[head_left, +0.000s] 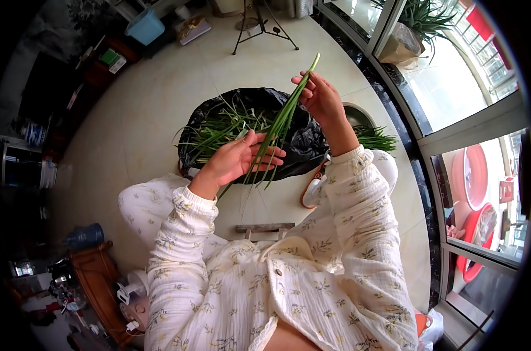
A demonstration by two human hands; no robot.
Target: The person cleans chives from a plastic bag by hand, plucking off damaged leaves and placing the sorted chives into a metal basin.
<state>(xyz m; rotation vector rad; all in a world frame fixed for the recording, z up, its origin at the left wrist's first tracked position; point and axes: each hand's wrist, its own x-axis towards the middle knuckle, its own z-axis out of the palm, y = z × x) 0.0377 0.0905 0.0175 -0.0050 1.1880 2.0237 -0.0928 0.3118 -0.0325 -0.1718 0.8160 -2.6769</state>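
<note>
A small bunch of Chinese chives slants in front of me, pale stem ends up and leaf tips hanging down. My right hand pinches it near the upper end. Lower down, my left hand is open, its fingers spread against the hanging leaves. Beneath both hands a black plastic bag lies spread on the floor, with a loose heap of chives on its left part. More chives lie by a round basin, partly hidden behind my right forearm.
My legs straddle the bag, and a small wooden stool edge shows between them. A black metal stand rises at the far side. Glass sliding doors run along the right. A brown wooden cabinet stands at lower left.
</note>
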